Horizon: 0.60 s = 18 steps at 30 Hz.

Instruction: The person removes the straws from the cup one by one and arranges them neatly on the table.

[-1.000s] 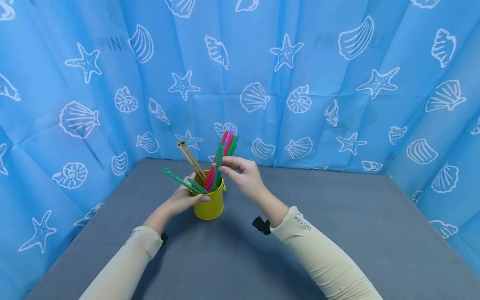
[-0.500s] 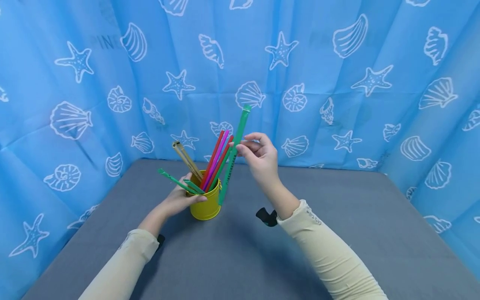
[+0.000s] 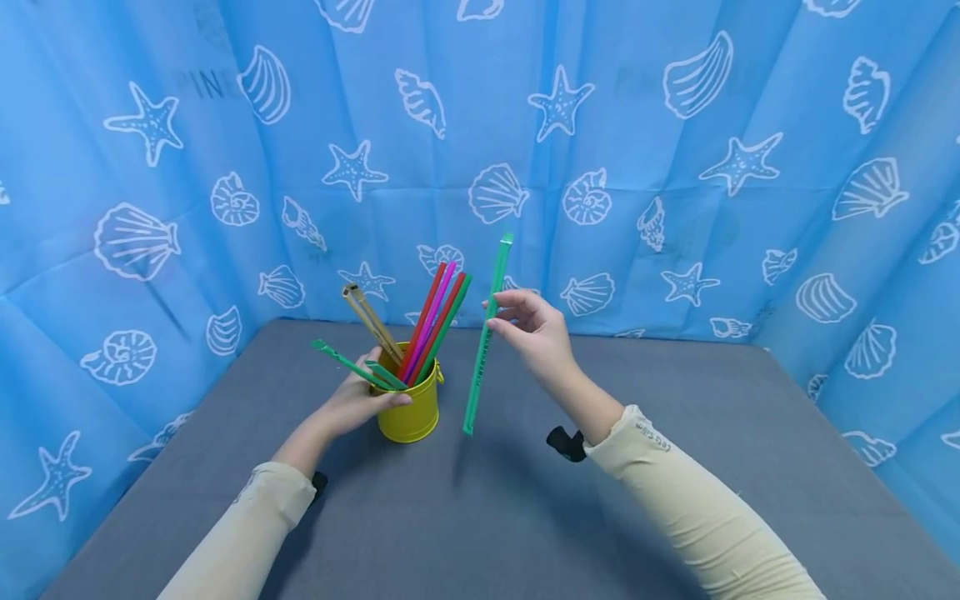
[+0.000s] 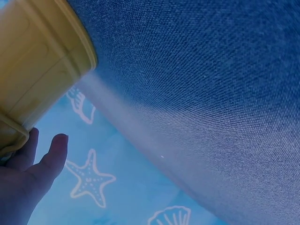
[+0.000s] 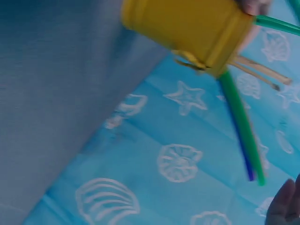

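Curling my left hand (image 3: 351, 405) round the rim of the yellow bucket (image 3: 411, 418) on the grey worktop (image 3: 675, 417) | my right hand (image 3: 538, 335) pinches a tilted green stick (image 3: 481, 367) just beside it | coloured sticks (image 3: 421, 325) lean inside the bucket | blue shell-print curtain (image 3: 465, 108) hangs behind

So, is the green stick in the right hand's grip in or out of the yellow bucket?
Out: the green stick in the right hand's grip slants beside the yellow bucket, grey table showing between the two.
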Motion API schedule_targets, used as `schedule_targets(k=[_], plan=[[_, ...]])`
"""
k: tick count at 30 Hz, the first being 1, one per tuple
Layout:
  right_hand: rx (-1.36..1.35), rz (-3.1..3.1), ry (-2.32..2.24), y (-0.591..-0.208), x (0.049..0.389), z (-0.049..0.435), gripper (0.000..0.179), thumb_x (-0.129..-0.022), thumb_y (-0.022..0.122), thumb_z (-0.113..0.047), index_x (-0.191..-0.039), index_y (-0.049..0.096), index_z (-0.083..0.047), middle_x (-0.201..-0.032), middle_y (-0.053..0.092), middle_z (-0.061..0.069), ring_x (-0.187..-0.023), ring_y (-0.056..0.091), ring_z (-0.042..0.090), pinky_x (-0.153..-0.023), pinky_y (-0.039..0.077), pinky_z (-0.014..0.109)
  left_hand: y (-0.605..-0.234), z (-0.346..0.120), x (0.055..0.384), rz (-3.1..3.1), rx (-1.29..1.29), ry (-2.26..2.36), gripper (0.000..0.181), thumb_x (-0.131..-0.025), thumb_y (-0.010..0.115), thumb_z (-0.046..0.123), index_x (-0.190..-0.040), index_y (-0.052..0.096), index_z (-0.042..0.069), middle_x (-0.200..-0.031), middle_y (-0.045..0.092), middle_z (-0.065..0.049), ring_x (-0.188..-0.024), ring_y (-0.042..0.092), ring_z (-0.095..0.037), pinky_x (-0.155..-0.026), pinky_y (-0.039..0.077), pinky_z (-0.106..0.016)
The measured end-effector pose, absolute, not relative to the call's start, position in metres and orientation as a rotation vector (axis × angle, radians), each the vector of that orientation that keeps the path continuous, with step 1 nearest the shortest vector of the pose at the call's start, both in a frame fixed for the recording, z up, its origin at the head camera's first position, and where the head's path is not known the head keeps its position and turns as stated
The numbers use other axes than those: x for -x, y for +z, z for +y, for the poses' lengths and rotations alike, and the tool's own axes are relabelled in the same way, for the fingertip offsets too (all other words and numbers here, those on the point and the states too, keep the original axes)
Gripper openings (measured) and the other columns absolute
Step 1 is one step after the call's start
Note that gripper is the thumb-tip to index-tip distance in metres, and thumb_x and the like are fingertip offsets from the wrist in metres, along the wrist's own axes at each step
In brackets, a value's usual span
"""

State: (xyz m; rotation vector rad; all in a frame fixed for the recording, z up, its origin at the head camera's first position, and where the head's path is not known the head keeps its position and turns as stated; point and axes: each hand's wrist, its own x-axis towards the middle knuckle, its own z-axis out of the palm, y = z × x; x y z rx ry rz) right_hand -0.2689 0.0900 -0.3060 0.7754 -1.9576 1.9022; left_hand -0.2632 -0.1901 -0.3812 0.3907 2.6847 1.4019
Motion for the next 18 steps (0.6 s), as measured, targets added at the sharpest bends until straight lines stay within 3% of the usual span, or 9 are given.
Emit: schedule_targets(k=[4, 11, 18], plan=[[-0.739, -2.024, 1.971, -0.317, 0.274, 0.097, 0.037, -0.088, 0.063, 0.011, -0.124, 0.057, 0.012, -0.106, 0.066, 0.012, -0.088, 0.064, 0.010, -0.077, 0.056, 0.031, -0.383, -0.191, 0.263, 2.684, -0.388, 1.414, 0.105, -0.086, 0.071, 0.046, -0.153, 0.006, -0.004, -0.155, 0.008, -0.031, -0.140, 0.019, -0.046, -0.109, 0.027, -0.061], [-0.691, -2.179, 1.967, -0.336, 0.285, 0.103, 0.038, -0.090, 0.062, 0.007, -0.128, 0.056, 0.011, -0.106, 0.063, 0.030, -0.080, 0.065, 0.010, -0.078, 0.056, 0.037, -0.384, -0.191, 0.264, 2.682, -0.407, 1.421, 0.104, -0.086, 0.070, 0.046, -0.153, 0.008, -0.004, -0.155, 0.009, -0.031, -0.139, 0.020, -0.046, -0.108, 0.027, -0.061], [-0.603, -2.426, 1.887, -0.359, 0.300, 0.105, 0.040, -0.091, 0.065, 0.000, -0.131, 0.057, 0.004, -0.113, 0.061, 0.024, -0.092, 0.061, 0.013, -0.087, 0.053, 0.039, -0.383, -0.192, 0.265, 2.699, -0.394, 1.384, 0.103, -0.085, 0.070, 0.048, -0.153, 0.012, -0.004, -0.158, 0.005, -0.027, -0.142, 0.011, -0.046, -0.109, 0.023, -0.063]])
